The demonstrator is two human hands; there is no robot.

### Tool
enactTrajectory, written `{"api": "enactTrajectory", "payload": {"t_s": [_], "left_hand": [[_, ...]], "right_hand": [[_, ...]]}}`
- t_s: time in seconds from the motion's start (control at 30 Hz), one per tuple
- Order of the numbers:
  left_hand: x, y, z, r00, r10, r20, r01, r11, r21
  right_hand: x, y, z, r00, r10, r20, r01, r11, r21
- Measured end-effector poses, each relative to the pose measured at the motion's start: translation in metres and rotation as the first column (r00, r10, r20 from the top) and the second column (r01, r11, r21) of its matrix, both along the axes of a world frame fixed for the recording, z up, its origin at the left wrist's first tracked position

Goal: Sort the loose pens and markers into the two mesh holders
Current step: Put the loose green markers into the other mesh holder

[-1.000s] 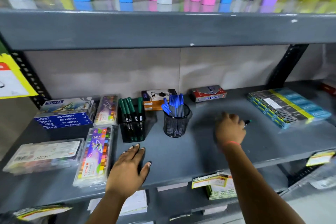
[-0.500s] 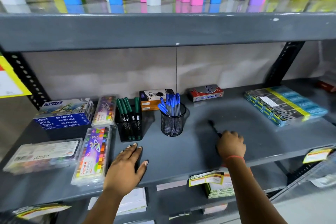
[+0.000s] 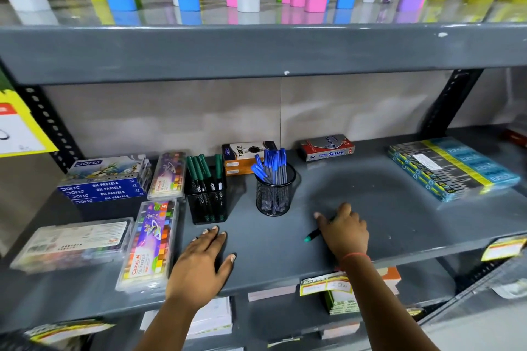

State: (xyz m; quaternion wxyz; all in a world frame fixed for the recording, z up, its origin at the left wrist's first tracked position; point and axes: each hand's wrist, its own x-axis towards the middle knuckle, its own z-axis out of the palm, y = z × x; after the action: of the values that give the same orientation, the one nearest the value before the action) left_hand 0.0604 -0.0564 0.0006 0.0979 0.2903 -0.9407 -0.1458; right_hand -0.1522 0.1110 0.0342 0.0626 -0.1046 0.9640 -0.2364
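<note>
A square black mesh holder (image 3: 207, 205) stands on the grey shelf (image 3: 399, 208) with several green-capped markers (image 3: 199, 169) in it. To its right a round black mesh holder (image 3: 274, 199) holds several blue-capped pens (image 3: 271, 164). My right hand (image 3: 343, 232) is closed around a dark marker with a green tip (image 3: 312, 236), low over the shelf to the right of the round holder. My left hand (image 3: 204, 261) lies flat on the shelf with fingers spread, in front of the square holder, holding nothing.
Oil pastel boxes (image 3: 104, 179) and crayon packs (image 3: 149, 242) lie left of the holders. An orange box (image 3: 242, 157) and a red box (image 3: 326, 148) sit at the back. A wrapped blue pack (image 3: 453, 168) lies far right. An upper shelf beam (image 3: 256, 48) hangs overhead.
My right hand took hold of the marker at the right and drew it toward the front and left. My left hand has stayed flat on the shelf.
</note>
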Motion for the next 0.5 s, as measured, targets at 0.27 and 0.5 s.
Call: {"api": "enactTrajectory", "payload": {"t_s": [0.27,0.5], "left_hand": [[0.000,-0.001,0.000,1.000,0.003,-0.005,-0.003,1.000,-0.003],[0.000,-0.002,-0.005,1.000,0.004,-0.008,-0.004,1.000,-0.005]], "right_hand": [[0.005,-0.018,0.025,0.996,-0.009,0.092,0.031,0.970,-0.240],[0.059,-0.087,0.084,0.982,0.111,-0.155,-0.190,0.527,-0.828]]}}
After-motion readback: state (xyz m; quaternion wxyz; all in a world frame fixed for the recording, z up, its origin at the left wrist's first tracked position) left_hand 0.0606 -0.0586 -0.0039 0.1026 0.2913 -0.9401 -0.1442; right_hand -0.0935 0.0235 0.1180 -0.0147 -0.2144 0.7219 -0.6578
